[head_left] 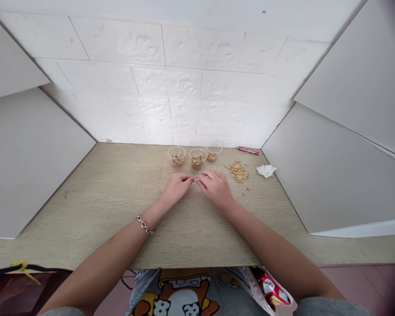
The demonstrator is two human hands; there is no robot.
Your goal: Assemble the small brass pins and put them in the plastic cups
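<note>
Two hands at the middle of the desk, head view, single frame.

1. Left hand (177, 187): resting on the desk (95, 193), fingertips pinched together at its 3 o'clock side on a small metal piece (196, 177). Bracelet (144, 224) on the wrist.
2. Right hand (216, 186): just beside the left, fingers curled and pinched on the same small metal piece from the opposite side. Piece too small to identify; it sits between the two sets of fingertips, low over the board. Both wrists appear braced on the surface, likely for steadiness with fine parts.
3. Three clear plastic cups, at 12 o'clock from the hands, in a row: left cup (177, 156), middle cup (198, 158), right cup (213, 153). Each holds small gold-coloured parts, kept separate, within short reach.
4. Loose pile of gold pins (238, 171), at 2 o'clock from the right hand, lying flat, near it.
5. Crumpled white scrap (266, 170), farther along at 2 o'clock.
6. Red pen-like object (248, 151), against the rear wall.
7. Obstructions: none between hands and cups; grey side panels (332, 175) enclose the desk.
</note>
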